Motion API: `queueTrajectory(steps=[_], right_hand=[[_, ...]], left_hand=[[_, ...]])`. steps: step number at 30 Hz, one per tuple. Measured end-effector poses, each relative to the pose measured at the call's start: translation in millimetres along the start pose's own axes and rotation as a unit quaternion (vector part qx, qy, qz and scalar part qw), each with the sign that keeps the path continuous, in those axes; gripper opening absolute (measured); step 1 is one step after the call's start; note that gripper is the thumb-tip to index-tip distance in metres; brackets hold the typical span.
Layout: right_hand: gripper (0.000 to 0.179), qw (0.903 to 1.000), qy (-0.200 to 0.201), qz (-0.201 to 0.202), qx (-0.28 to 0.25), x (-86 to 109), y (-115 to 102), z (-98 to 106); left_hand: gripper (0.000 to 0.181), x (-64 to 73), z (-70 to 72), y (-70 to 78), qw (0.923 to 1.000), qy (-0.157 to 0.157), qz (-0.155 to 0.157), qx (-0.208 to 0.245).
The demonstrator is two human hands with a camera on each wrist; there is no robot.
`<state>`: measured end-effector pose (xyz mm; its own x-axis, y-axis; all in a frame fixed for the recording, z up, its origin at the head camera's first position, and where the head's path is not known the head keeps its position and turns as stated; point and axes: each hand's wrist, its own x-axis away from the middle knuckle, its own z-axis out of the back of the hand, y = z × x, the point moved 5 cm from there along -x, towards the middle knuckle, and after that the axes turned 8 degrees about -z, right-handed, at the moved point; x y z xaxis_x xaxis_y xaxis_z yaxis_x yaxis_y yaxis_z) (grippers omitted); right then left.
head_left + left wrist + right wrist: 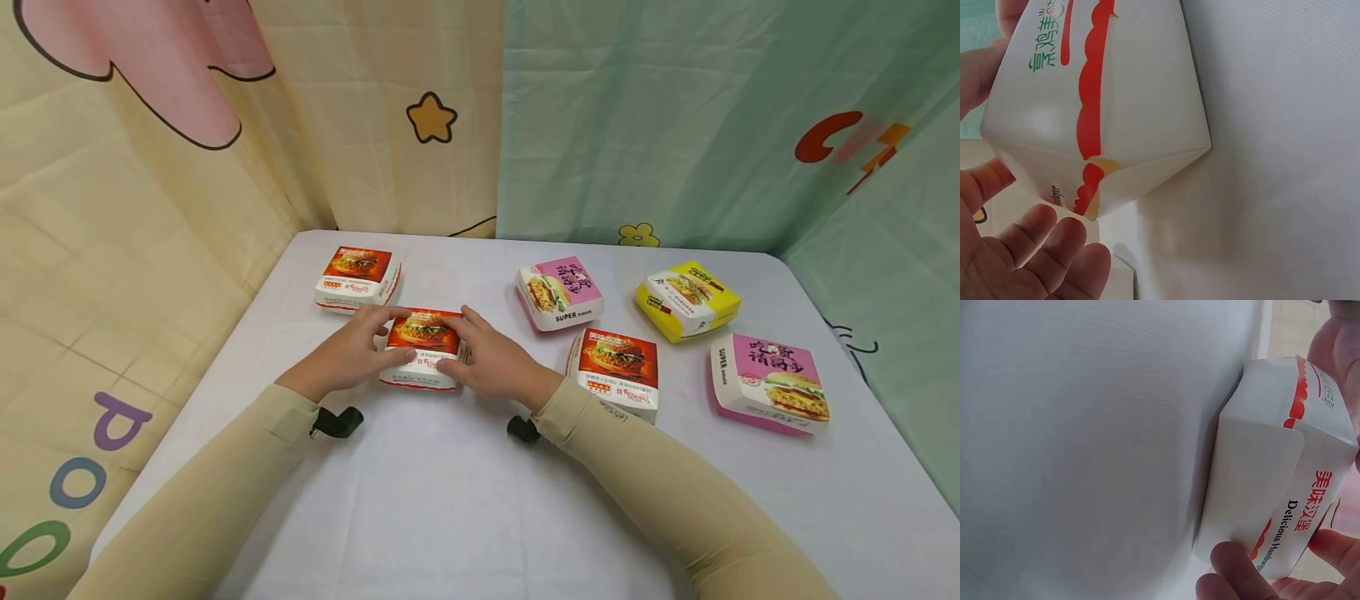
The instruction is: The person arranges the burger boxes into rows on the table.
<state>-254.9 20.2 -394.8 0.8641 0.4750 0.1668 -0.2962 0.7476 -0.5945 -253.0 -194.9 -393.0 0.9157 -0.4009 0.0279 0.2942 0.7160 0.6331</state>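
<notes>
In the head view, a red and white burger box [424, 333] sits on the white table between both hands. My left hand [348, 350] holds its left side, with the index finger along the top edge and the thumb at the front. From the opposite side my right hand [498, 354] grips it, thumb near the front and fingers behind. The left wrist view shows the box's white side [1141, 94] with a red scalloped band, several left fingertips [1088, 262] just off its corner. In the right wrist view, right fingers [1235, 565] touch the white box [1260, 481].
Another red burger box [358, 279] stands at the back left. To the right are a red box [615, 367], two pink boxes [558, 292] and a yellow box [688, 300]. Black wrist-camera pieces [337, 422] hang under the sleeves. Curtains [420, 183] border the table.
</notes>
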Motion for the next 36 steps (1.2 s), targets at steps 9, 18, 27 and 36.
queueTrajectory(steps=[9,18,27,36], right_hand=[[0.074,0.9998,-0.001,-0.020,-0.004,1.0,0.5,2.2],[0.074,0.9990,0.013,-0.036,-0.021,2.7,0.3,9.6],[0.074,0.9982,0.013,-0.055,-0.019,1.7,0.6,14.3],[0.074,0.9977,0.040,-0.047,-0.027,0.1,1.5,20.6]], left_hand=[[0.068,-0.4,16.9,4.6,0.9990,0.036,-0.026,-0.001],[0.061,-9.8,59.6,-3.8,0.9901,0.124,-0.025,-0.062],[0.069,-19.5,85.8,-36.0,0.9876,0.112,0.061,-0.091],[0.079,-27.7,91.4,-66.2,0.9878,0.065,0.124,-0.069]])
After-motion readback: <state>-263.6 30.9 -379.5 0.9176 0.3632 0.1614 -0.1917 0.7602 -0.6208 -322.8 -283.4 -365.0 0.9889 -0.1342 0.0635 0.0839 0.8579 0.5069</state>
